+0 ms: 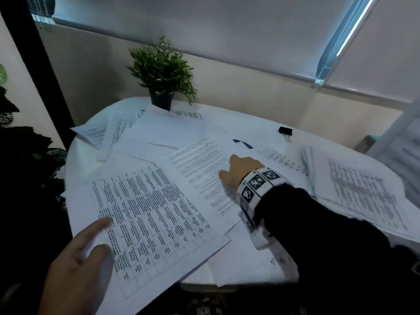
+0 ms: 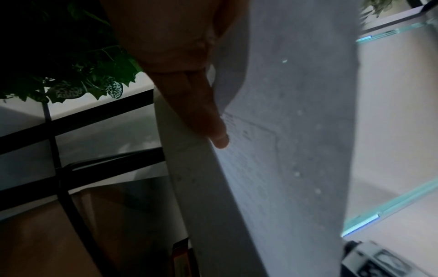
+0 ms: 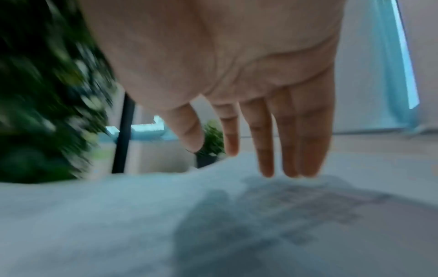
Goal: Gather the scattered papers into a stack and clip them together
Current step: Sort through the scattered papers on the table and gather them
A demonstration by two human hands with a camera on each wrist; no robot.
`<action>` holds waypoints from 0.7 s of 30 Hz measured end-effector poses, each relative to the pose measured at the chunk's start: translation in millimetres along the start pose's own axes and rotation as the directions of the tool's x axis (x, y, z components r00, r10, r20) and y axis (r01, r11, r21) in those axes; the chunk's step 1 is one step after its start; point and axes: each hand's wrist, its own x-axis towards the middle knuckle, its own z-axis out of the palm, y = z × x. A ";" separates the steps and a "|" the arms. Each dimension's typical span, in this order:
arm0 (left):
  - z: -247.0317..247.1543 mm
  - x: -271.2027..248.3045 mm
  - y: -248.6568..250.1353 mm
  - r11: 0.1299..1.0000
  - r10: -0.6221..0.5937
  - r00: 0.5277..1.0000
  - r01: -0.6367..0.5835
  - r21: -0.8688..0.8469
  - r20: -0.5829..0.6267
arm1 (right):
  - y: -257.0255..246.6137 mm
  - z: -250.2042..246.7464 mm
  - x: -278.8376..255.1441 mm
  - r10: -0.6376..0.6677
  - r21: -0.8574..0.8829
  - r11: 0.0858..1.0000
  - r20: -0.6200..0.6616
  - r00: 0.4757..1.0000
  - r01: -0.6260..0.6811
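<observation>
Many white printed papers point(image 1: 159, 137) lie scattered and overlapping on a round white table point(image 1: 261, 123). My left hand point(image 1: 91, 242) holds a sheet printed with a table point(image 1: 154, 214) at its near left corner. In the left wrist view a finger point(image 2: 213, 121) lies under that sheet point(image 2: 284, 159), and another digit's shadow shows through it. My right hand point(image 1: 236, 171) reaches palm down over a text sheet point(image 1: 200, 164) at the middle. Its fingers point(image 3: 265, 142) are straight, with the tips at the paper point(image 3: 213, 215). A black binder clip point(image 1: 285, 131) lies at the far right.
A potted green plant point(image 1: 162, 73) stands at the table's far edge. A thicker pile of printed sheets point(image 1: 363, 189) lies on the right. A blue mark or object point(image 1: 243, 143) shows between papers near the clip. A black post point(image 1: 38, 71) and dark foliage point(image 1: 22, 155) stand to the left.
</observation>
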 end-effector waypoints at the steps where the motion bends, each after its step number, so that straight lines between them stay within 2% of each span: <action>1: 2.7 -4.3 7.0 1.000 -0.004 1.000 0.004 -0.006 -0.013 | 7.1 3.8 9.1 -0.003 -0.077 0.997 0.050 0.999 0.006; 2: 2.8 -6.1 5.6 0.999 -0.002 1.000 0.002 -0.032 0.010 | 12.5 1.9 14.9 0.007 -0.081 0.997 0.049 0.999 -0.003; 5: 8.0 -12.0 13.9 0.997 -0.012 0.999 0.008 -0.079 -0.049 | 26.6 -7.6 19.1 0.103 0.083 0.991 -0.009 0.995 -0.102; 8: 8.2 -12.3 13.6 0.998 0.014 0.999 -0.016 -0.057 -0.036 | 44.0 -9.7 14.3 0.129 0.114 0.985 -0.013 0.992 -0.127; 12: 8.3 -15.7 20.0 0.996 0.040 0.999 -0.041 -0.081 -0.012 | 47.5 -8.4 22.1 0.105 0.120 0.986 0.119 0.987 -0.119; 15: 10.2 -20.1 26.3 0.993 0.027 0.999 -0.031 -0.117 -0.030 | 31.0 -8.7 19.2 0.001 0.173 0.985 0.137 0.991 -0.025; 18: 12.9 -24.7 34.3 0.987 0.032 0.996 -0.044 -0.151 -0.081 | 6.0 -1.6 4.6 -0.148 0.196 0.972 0.077 0.986 0.131; 21: 12.2 -26.6 38.7 0.991 0.088 0.989 -0.098 -0.086 -0.118 | -12.6 10.6 -15.4 -0.306 0.319 0.904 0.013 0.952 0.286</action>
